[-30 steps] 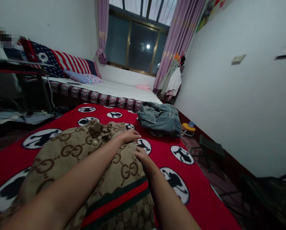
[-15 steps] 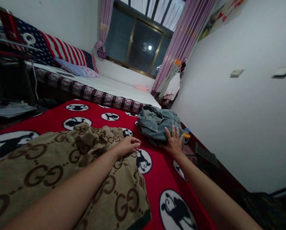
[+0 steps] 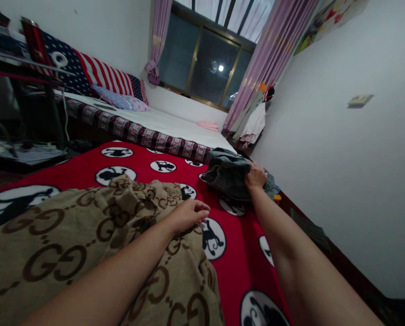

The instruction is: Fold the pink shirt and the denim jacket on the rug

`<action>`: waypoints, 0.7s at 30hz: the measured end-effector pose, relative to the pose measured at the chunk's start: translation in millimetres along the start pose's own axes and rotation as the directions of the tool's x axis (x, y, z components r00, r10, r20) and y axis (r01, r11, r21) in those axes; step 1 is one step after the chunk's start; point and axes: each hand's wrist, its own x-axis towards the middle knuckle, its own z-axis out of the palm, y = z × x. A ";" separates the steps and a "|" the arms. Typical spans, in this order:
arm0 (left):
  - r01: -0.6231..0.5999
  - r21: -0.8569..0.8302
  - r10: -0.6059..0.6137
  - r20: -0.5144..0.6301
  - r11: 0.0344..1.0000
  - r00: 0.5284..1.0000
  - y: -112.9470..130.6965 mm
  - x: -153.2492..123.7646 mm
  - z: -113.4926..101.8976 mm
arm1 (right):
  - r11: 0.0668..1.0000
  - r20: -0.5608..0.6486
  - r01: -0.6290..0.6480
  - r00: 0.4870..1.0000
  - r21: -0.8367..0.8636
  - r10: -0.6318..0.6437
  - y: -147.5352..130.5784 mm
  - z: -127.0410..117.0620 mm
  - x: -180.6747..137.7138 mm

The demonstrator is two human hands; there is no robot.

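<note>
A tan garment (image 3: 87,240) with a brown monogram print lies spread over the red blanket (image 3: 229,253) in front of me. My left hand (image 3: 188,213) rests on its far edge, fingers loosely bent and holding nothing. My right hand (image 3: 255,176) reaches out to a crumpled denim jacket (image 3: 228,174) at the blanket's far right corner. Its fingers are closed on the denim, which is bunched up under the grip.
The red blanket carries white circles with black figures. Behind it lies a bed with a white sheet (image 3: 168,124), a flag-pattern cushion (image 3: 97,77) and a pink pillow (image 3: 121,100). A dark table (image 3: 22,90) stands left; a white wall (image 3: 341,158) runs close along the right.
My right hand left the tan garment, reached across to the denim jacket, laid flat on it, and now grips it, bunching it. The left hand stayed on the tan garment.
</note>
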 end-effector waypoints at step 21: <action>-0.003 0.016 0.003 0.011 1.000 1.000 2.7 -2.1 1.4 | 0.758 0.214 0.645 0.757 -0.093 -0.618 -4.7 -12.3 -13.0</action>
